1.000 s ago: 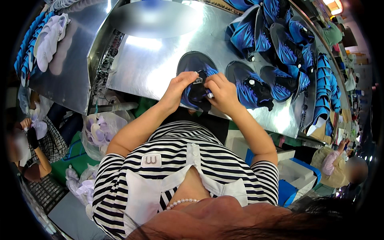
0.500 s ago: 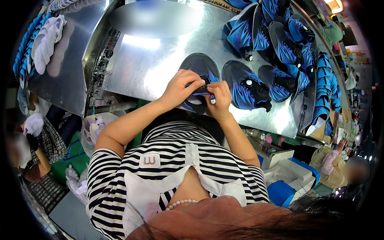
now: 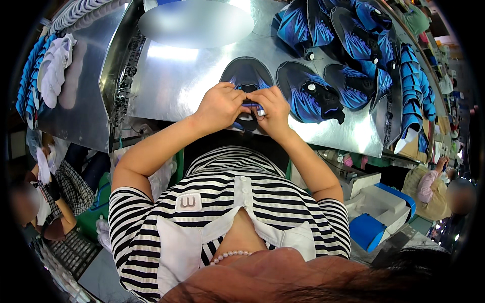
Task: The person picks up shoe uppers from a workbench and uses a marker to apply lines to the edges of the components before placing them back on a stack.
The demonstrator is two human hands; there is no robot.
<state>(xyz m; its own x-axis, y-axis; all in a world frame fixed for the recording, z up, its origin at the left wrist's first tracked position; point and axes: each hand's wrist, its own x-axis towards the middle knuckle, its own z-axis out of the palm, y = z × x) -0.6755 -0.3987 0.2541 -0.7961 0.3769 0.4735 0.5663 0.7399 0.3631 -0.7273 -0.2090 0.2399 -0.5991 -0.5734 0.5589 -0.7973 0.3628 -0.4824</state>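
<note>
A black and blue shoe upper (image 3: 247, 70) lies toe away from me at the near edge of the metal table. My left hand (image 3: 217, 105) is closed on the left side of its opening, thumb and fingers pinching the edge. From the right, my right hand (image 3: 274, 110) pinches the same edge, its fingertips close to the left ones. A small white and silvery piece (image 3: 261, 112) shows at a finger of my right hand; I cannot tell what it is. Just right of it rests a second shoe upper (image 3: 300, 93) with a white round dot on it.
More blue-black uppers (image 3: 353, 38) are heaped at the far right, beside a stacked row (image 3: 410, 96). White shoe pieces (image 3: 54, 68) lie on the left metal table (image 3: 83, 108). A dark chain-like strip (image 3: 126, 76) edges my table. Another person (image 3: 58, 197) sits at the left.
My hands have come closer together on the upper's edge, and my left fingers have curled in more. The whole view has shifted slightly. At the left, the other person's hand has risen with a white piece.
</note>
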